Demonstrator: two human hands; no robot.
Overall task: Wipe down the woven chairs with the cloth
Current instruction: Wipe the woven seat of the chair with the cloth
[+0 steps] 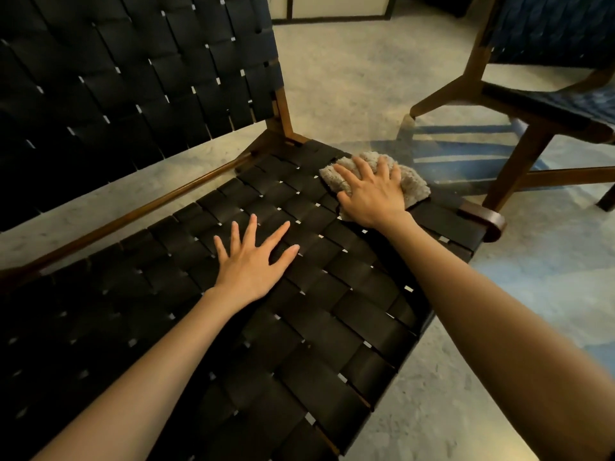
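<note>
My right hand point(372, 194) presses flat, fingers spread and nearly straight, on the shaggy grey cloth point(416, 186) at the far right corner of the wooden-framed chair's black woven-strap seat point(299, 327). Most of the seat runs left and toward me from there. My left hand point(248, 261) lies splayed mid-seat, holding nothing. Beyond is a pale concrete floor point(349, 94), and a blue-woven wooden chair point(549, 104) stands to the right.
</note>
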